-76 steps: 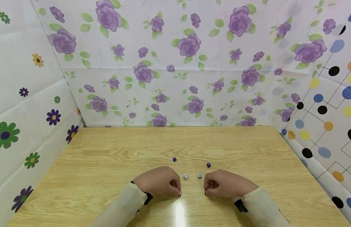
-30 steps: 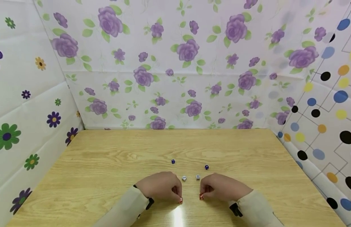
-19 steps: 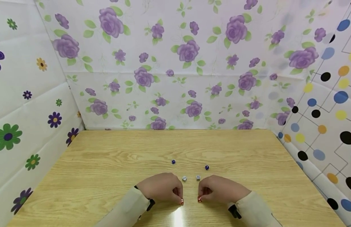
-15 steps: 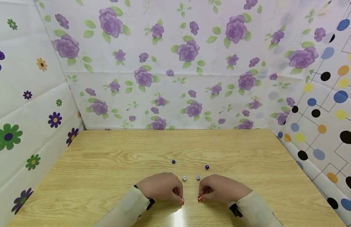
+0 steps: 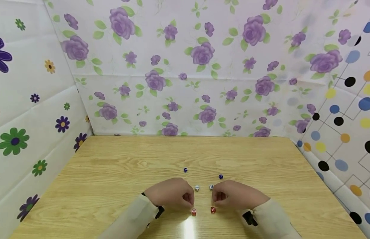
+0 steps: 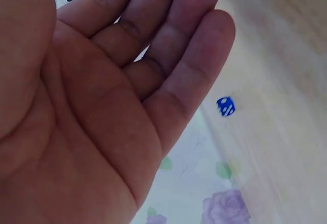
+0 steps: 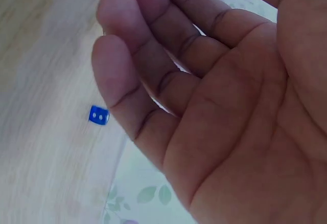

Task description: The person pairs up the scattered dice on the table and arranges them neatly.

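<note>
Two red dice lie on the wooden table (image 5: 128,166). The left red die (image 5: 194,212) is just below the fingertips of my left hand (image 5: 170,193). Right under the fingers of my right hand (image 5: 240,194) is the other red die (image 5: 213,209). Both hands have loosely bent fingers and hold nothing. In the left wrist view the palm and bent fingers show beside a blue die (image 6: 225,107). A blue die (image 7: 98,115) also appears past the relaxed fingers in the right wrist view.
A white die (image 5: 197,188) lies between the hands, and another white die (image 5: 211,187) sits at the right hand's knuckles, partly covered. Farther back are two blue dice, a left one (image 5: 185,170) and a right one (image 5: 221,176). Floral cloth (image 5: 179,89) hangs behind the table.
Both hands have let go of the red dice they pinched and drawn slightly up from them. Earlier, the red dice moved closer together. The white and blue dice have stayed put.
</note>
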Tool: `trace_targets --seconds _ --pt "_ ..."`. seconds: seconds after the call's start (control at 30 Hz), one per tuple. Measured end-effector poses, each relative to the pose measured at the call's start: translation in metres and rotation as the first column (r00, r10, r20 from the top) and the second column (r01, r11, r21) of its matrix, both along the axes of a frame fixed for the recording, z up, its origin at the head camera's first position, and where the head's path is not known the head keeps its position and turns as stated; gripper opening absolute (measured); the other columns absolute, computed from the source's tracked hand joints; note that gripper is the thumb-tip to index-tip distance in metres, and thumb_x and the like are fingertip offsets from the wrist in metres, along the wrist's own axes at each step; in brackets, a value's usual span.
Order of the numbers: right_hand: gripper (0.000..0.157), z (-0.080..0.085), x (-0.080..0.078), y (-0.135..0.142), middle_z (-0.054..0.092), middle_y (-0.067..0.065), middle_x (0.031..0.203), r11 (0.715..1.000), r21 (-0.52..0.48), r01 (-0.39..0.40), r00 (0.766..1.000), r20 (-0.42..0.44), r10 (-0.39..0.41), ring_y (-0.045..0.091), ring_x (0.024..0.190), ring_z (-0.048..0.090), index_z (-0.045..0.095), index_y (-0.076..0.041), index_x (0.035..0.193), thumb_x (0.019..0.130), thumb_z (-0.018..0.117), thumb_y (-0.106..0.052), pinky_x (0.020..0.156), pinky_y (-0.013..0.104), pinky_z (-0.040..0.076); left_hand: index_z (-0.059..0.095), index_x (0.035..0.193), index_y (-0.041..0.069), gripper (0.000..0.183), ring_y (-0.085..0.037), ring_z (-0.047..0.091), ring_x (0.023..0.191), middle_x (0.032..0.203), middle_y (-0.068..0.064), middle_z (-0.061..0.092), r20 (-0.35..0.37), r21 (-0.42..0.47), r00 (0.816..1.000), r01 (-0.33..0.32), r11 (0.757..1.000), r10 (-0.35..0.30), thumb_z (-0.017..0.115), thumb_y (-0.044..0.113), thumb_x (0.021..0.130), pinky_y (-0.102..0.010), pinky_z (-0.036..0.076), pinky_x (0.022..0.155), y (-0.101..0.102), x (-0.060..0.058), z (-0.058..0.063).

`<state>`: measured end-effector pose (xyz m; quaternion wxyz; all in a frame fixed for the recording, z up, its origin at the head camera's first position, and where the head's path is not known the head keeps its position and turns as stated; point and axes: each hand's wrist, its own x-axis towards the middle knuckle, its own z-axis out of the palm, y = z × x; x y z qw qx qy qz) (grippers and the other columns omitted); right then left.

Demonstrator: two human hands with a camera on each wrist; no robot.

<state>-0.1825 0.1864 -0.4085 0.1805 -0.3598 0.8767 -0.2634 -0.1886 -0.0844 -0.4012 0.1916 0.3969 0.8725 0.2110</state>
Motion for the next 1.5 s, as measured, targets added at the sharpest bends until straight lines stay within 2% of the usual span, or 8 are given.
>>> trace_targets --seconds 0.17,0.4,0.67,0.93,1.2,1.5 --pt "0.016 -0.002 0.006 -0.005 0.061 -0.018 0.083 0.999 0.028 0.017 0.997 0.068 -0.019 -0.001 0.072 0.055 0.069 -0.023 0.088 0.095 0.074 -0.009 0.069 0.022 0.05 0.075 0.084 0.026 0.011 0.006 0.06 0.07 0.079 0.022 0.065 0.021 0.005 0.999 0.026 1.0 -0.027 0.079 0.019 0.092 -0.016 0.051 0.067 0.004 0.002 -0.005" --pt "0.015 -0.005 0.008 -0.009 0.062 -0.019 0.082 0.998 0.058 0.012 0.998 0.067 -0.016 -0.001 0.072 0.055 0.069 -0.024 0.088 0.095 0.074 -0.012 0.069 0.022 0.05 0.075 0.083 0.026 0.011 0.006 0.06 0.07 0.079 0.021 0.066 0.032 0.005 0.999 0.028 1.0 -0.028 0.079 0.022 0.093 -0.016 0.051 0.067 0.005 0.004 -0.005" --pt "0.017 -0.01 0.011 -0.013 0.062 -0.018 0.079 0.999 0.037 0.018 0.994 0.105 -0.022 -0.001 0.068 0.056 0.067 -0.026 0.085 0.093 0.077 -0.014 0.066 0.022 0.05 0.075 0.081 0.026 0.012 0.006 0.06 0.069 0.078 0.022 0.066 0.026 -0.016 0.999 0.034 0.999 -0.034 0.08 0.025 0.092 -0.016 0.05 0.066 0.009 0.006 -0.005" --pt "0.017 -0.012 0.011 -0.019 0.062 -0.021 0.081 0.999 0.017 -0.032 0.997 0.075 0.03 -0.004 0.069 0.057 0.068 -0.025 0.085 0.093 0.077 -0.012 0.066 0.019 0.051 0.076 0.083 0.027 0.011 0.007 0.061 0.07 0.077 0.023 0.065 0.032 -0.015 0.998 0.046 0.999 -0.045 0.078 0.025 0.094 -0.015 0.051 0.066 0.01 0.008 -0.008" --pt "0.016 -0.01 0.011 -0.016 0.062 -0.019 0.081 1.0 0.007 -0.01 0.996 0.091 0.01 -0.001 0.069 0.057 0.068 -0.028 0.086 0.093 0.078 -0.018 0.065 0.021 0.051 0.076 0.082 0.029 0.011 0.008 0.061 0.07 0.077 0.024 0.065 0.014 -0.013 0.999 0.045 0.999 -0.044 0.079 0.025 0.092 -0.015 0.051 0.067 0.008 0.007 -0.007" --pt "0.015 -0.013 0.009 -0.018 0.062 -0.02 0.082 0.999 0.008 -0.042 0.996 0.082 0.041 -0.003 0.07 0.056 0.07 -0.024 0.086 0.093 0.076 -0.011 0.067 0.02 0.051 0.074 0.079 0.029 0.015 0.006 0.059 0.067 0.074 0.024 0.063 -0.008 -0.046 0.999 0.036 0.998 -0.036 0.078 0.027 0.093 -0.015 0.049 0.065 0.011 0.008 -0.008"
